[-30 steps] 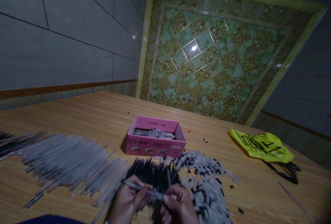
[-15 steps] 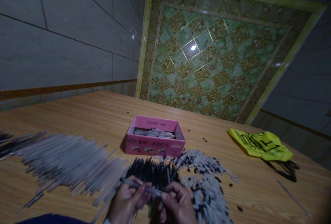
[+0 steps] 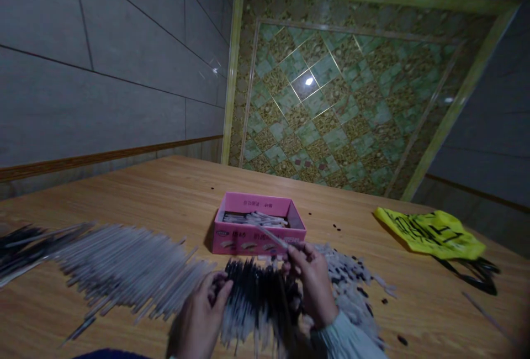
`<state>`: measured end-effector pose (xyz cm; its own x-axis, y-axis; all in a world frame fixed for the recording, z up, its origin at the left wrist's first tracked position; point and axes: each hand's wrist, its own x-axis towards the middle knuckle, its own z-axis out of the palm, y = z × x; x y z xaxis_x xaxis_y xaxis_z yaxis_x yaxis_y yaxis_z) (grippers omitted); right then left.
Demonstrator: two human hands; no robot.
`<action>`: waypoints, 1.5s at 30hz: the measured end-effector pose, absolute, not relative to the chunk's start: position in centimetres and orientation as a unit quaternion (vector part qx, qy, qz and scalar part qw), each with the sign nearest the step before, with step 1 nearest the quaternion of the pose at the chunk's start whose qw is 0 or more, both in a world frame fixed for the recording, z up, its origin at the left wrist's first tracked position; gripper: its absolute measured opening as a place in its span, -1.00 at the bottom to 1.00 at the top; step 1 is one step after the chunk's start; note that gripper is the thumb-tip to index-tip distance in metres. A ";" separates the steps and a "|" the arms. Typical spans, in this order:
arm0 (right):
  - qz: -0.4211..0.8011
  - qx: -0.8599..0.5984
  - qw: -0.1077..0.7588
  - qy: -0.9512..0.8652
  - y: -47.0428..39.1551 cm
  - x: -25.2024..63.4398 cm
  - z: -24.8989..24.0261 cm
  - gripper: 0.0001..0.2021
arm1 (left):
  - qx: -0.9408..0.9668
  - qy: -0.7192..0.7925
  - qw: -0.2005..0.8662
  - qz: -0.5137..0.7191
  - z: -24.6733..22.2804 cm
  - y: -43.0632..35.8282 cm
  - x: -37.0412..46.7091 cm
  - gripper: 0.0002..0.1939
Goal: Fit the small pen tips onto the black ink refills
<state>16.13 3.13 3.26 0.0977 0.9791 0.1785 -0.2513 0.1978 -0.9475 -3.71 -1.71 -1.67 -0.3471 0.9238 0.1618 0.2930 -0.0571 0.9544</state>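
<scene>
Above the wood-grain tabletop (image 3: 165, 190), I am watching my right hand (image 3: 306, 273) pinching a slim, pale, smooth-sided pen tube (image 3: 272, 235) between thumb and fingers; it is slanting up and left in front of the pink cardboard box (image 3: 232, 244). The open rectangular box is holding a layer of similar pale sticks (image 3: 259, 219). My left hand (image 3: 207, 309) is curling loosely near the black-tipped rods (image 3: 252, 292), its thumb reaching toward the forefinger; I cannot tell whether it is gripping anything. These thin rods are lying bunched between both hands.

To the left, straight translucent tubes (image 3: 128, 265) are forming a broad, ribbed mat. On the right, short whitish sleeves (image 3: 354, 304) are heaping up among black bits, my cuff (image 3: 345, 337) partly blocking them. Farther right, a crumpled yellow bag (image 3: 430, 232) is trailing a black strap (image 3: 467, 276).
</scene>
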 end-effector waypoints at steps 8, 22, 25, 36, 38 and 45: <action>0.466 -0.440 0.626 -0.444 12.2 14.9 5.2 -0.78 | 0.579 0.741 0.102 0.325 -4.2 -1.2 -6.1 -0.83; 0.279 -0.593 0.404 -0.638 4.3 22.1 1.0 -0.89 | 0.572 0.797 0.051 0.188 -3.6 -1.7 -5.4 -0.74; 0.209 -0.647 0.312 -0.664 3.1 23.5 -0.7 -0.91 | 0.584 0.802 0.043 0.119 -3.2 -1.7 -5.2 -0.69; 0.060 -0.714 0.138 -0.683 1.3 22.9 -2.4 -0.79 | 0.638 0.721 0.075 0.258 -2.5 -1.4 -5.6 -0.62; 0.049 -0.717 0.129 -0.683 1.3 22.7 -2.6 -0.79 | 0.642 0.686 0.107 0.325 -2.9 -1.2 -5.5 -0.63; 0.026 -0.714 0.107 -0.691 1.3 22.8 -3.1 -0.82 | 0.574 0.593 0.329 0.459 -4.4 -0.6 -5.0 -0.65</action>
